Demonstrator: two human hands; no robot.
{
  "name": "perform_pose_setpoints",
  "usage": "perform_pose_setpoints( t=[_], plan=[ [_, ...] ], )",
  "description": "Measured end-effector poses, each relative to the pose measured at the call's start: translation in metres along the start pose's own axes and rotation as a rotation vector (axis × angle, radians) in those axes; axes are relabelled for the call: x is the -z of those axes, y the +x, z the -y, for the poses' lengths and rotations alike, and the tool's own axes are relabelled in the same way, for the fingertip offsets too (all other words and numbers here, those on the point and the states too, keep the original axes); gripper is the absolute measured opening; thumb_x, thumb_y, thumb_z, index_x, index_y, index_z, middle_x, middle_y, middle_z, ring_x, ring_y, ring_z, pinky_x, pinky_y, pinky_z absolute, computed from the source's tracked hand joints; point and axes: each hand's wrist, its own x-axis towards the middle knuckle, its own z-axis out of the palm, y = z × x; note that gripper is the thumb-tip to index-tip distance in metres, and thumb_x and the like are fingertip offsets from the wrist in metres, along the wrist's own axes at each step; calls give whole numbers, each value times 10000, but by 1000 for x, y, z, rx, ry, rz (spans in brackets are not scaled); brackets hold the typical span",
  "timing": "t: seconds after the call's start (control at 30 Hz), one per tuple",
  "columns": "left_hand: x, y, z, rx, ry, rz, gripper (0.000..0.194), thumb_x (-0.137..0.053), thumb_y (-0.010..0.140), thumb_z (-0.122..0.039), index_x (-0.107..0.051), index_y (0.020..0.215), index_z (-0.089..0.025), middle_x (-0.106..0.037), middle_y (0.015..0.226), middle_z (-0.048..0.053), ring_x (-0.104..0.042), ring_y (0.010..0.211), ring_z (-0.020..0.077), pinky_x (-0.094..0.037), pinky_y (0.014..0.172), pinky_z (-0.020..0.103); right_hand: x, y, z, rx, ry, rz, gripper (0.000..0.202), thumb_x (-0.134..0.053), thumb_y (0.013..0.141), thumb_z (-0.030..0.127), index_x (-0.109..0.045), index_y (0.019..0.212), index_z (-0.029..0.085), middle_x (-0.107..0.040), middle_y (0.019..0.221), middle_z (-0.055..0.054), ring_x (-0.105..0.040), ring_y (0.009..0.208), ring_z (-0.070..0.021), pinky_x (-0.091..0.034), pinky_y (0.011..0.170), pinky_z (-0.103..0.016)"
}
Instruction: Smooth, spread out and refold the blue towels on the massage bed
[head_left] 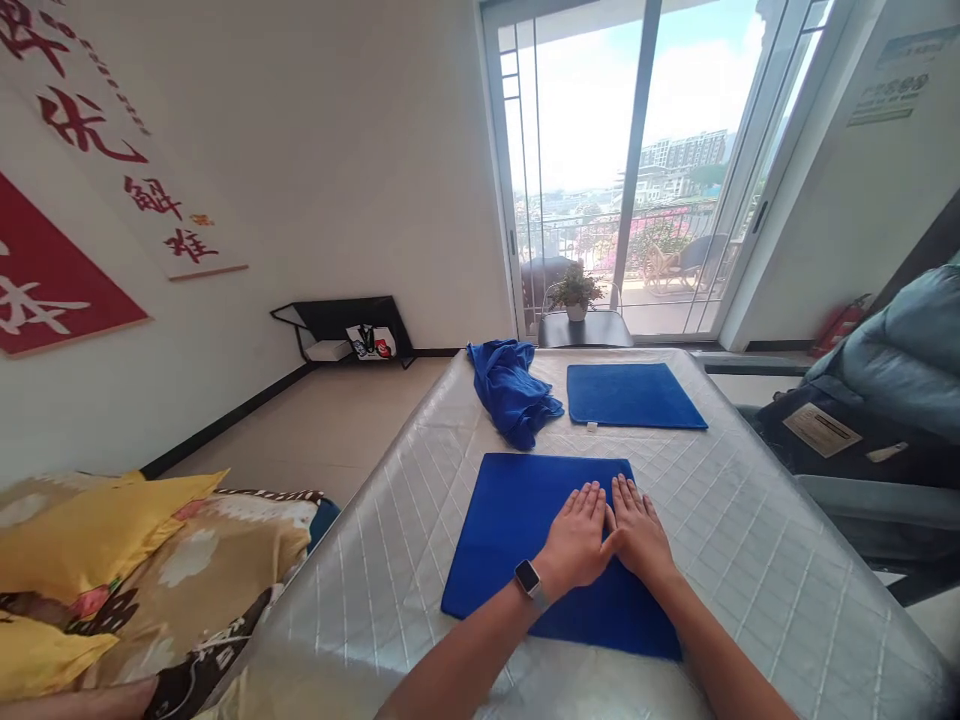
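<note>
A blue cloth (517,530), spread flat in a rough rectangle, lies in front of me on the silvery quilted cover (390,590). Pressed flat on its right half is my left hand (579,535), fingers stretched out, with a watch on the wrist. My right hand (640,530) rests beside it near the cloth's right edge, also flat, and the thumbs meet. Neither hand grips anything. Farther back, a second blue cloth (634,395) lies flat with a small white tag at its near edge. Left of that one sits a crumpled blue cloth (514,390).
Yellow patterned bedding (210,550) and a person's shoe (214,650) are at the lower left. A grey chair holding a dark bag (817,435) stands at the right. Beyond the far edge, a potted plant (576,290) stands before the glass door.
</note>
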Motion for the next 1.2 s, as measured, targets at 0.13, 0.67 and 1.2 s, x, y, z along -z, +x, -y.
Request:
perform_pose_setpoints(
  t=[0.13,0.67,1.2],
  plan=[
    [-19,23,-12,14,-26,-16,694,-144,1036,-525,-240,1548,-66,-288,1595,139,-191,1494,227,-201,1222,421,-1,-2,-1,5,-1,-11,607,-262,930,188,-331,1527,100,-214,1616,-100,-161,1498,-219,-156,1213,-416],
    [9,-81,154,468,124,-58,715,-173,1027,-560,-224,1558,-84,-279,1581,194,-244,1471,291,-268,1184,509,5,1,5,-76,77,35,643,-165,1001,398,-213,1557,78,-183,1624,-81,-138,1503,-196,-117,1222,-421],
    [13,-89,167,467,-2,-76,711,-203,1024,-569,-312,1529,-80,-356,1542,212,-320,1441,299,-283,1174,508,9,48,-8,-63,19,21,623,-193,1008,380,-259,1542,66,-233,1613,-119,-165,1498,-206,-154,1210,-417]
  ],
)
